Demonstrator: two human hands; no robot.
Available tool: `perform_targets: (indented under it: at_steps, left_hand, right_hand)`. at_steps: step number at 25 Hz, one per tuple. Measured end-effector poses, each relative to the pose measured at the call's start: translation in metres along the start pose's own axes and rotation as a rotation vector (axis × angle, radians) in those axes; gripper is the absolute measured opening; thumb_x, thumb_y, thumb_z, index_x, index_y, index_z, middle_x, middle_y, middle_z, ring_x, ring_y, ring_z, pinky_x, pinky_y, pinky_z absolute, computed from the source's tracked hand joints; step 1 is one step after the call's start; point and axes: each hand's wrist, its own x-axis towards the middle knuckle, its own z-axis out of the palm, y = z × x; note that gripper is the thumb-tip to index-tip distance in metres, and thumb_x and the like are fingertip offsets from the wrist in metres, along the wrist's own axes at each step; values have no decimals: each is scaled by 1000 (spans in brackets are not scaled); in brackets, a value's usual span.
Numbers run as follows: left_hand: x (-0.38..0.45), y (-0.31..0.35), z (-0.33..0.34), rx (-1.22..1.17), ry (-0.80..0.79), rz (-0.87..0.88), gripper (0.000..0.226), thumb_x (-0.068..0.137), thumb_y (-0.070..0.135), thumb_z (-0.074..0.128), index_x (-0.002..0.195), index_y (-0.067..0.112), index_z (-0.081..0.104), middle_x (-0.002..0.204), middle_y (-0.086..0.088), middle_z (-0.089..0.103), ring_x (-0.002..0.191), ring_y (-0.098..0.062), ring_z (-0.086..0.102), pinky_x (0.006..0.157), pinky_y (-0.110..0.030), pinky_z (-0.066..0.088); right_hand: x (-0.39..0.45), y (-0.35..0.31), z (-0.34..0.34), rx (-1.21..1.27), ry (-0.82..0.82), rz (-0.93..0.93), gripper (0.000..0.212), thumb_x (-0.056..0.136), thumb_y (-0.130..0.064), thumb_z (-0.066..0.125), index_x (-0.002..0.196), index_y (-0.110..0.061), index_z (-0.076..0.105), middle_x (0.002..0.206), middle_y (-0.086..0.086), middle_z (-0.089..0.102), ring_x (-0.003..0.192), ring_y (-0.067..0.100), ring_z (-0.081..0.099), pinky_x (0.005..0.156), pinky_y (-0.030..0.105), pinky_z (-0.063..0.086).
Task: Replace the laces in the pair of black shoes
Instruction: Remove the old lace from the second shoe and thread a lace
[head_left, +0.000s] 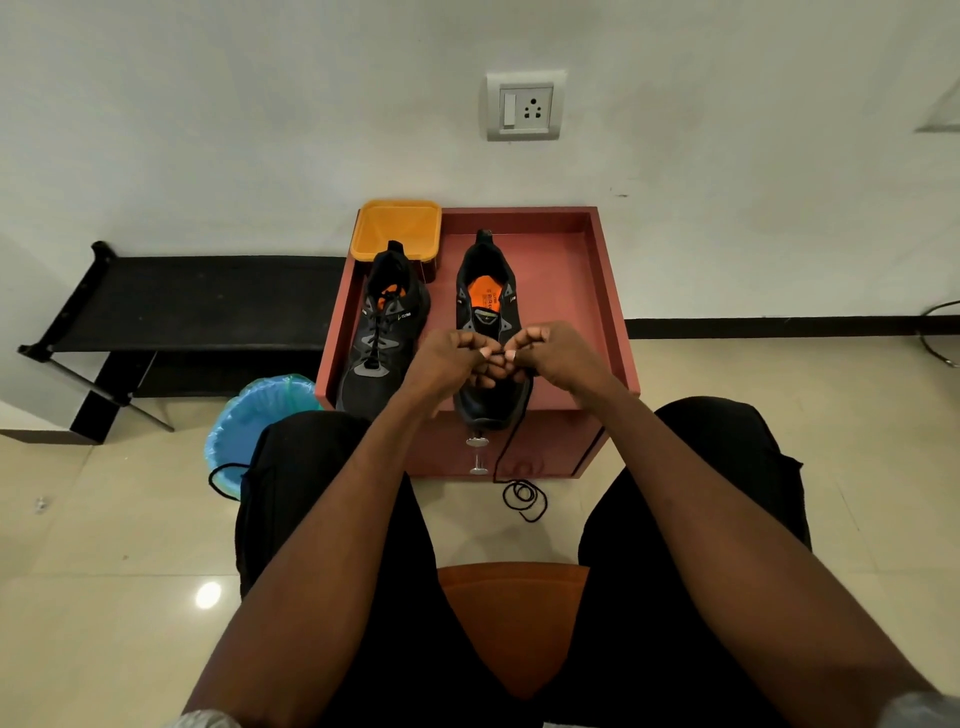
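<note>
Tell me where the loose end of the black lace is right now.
In the head view, the black lace trails from the right shoe down the red cabinet front and coils on the floor between the person's knees.

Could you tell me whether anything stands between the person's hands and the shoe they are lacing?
Nothing visible does. The left hand and right hand are already together over the right-hand shoe, pinching the black lace, which trails over the box's front edge to the floor.
</note>
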Motion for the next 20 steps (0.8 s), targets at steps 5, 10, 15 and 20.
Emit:
perform_targets:
  at_steps: [5,10,15,20]
  left_hand:
    - [10,1,14,112,40,85,14,100,3,49,114,5,50,81,-15,67,70,-21,66,61,-27,55]
    - [19,-7,21,424,250,165,20,97,9,52,113,14,62,104,2,50,102,-17,51,81,-25,41]
    - [41,-33,24,365,200,6,37,86,0,46,110,13,72,128,-2,41,122,-26,45,106,-39,44]
    - [68,-64,26,220,201,-77,40,69,11,43,91,26,73,133,-5,47,118,-28,54,100,-45,51]
  right_hand:
    - [7,12,-1,70,66,-2,10,89,-5,69,94,1,73,79,8,72,66,6,63,60,17,51]
    - [19,24,2,-53,247,20,14,92,0,60,95,-1,74,80,6,70,62,6,59,55,10,48]
    - [30,36,9,-146,358,11,13,90,-2,61,82,-4,71,76,10,72,58,12,63,56,25,53]
    - [38,47,14,-275,394,-36,17,87,0,60,78,-6,73,75,9,70,70,25,67,65,43,57]
